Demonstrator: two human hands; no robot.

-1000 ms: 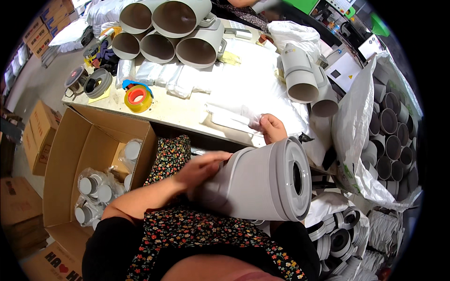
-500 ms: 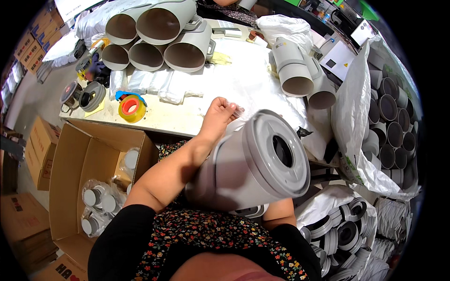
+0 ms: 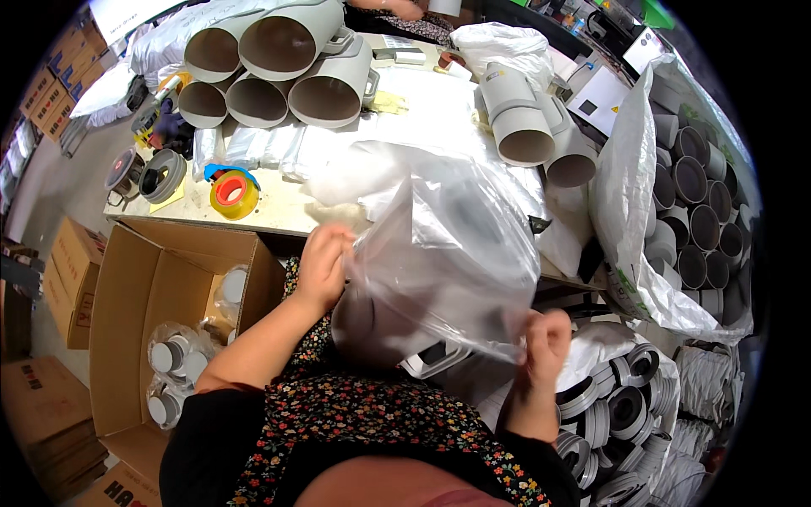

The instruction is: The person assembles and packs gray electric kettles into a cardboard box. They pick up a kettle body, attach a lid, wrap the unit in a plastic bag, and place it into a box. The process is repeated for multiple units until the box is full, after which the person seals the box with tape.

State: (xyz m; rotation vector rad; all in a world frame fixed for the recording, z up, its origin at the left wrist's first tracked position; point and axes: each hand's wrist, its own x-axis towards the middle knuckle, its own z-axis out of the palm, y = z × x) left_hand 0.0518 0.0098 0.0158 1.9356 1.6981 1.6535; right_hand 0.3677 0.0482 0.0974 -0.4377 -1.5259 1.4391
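Observation:
A large grey lidded tumbler [image 3: 359, 325] with a side handle [image 3: 435, 362] lies tilted across my lap, its lid end pointing up and away to the right. Over that lid end hangs a clear plastic bag [image 3: 431, 228], covering the upper part while the lower body stays outside. My left hand [image 3: 328, 264] pinches the bag's edge on the left of the tumbler, and my right hand [image 3: 545, 338], somewhat blurred, grips the edge at the lower right.
Grey tumbler bodies [image 3: 291, 44] are stacked at the table's back left; two more [image 3: 524, 135] lie at right. Yellow tape [image 3: 234, 194] sits near the front edge. A carton [image 3: 127, 313] holds bagged items. Sacks of cups [image 3: 608, 203] and lids [image 3: 625, 414] stand right.
The clear bag, earlier bunched in my left hand, is now spread over the tumbler's lid end. My right hand has come out from beneath the tumbler to the bag's right edge.

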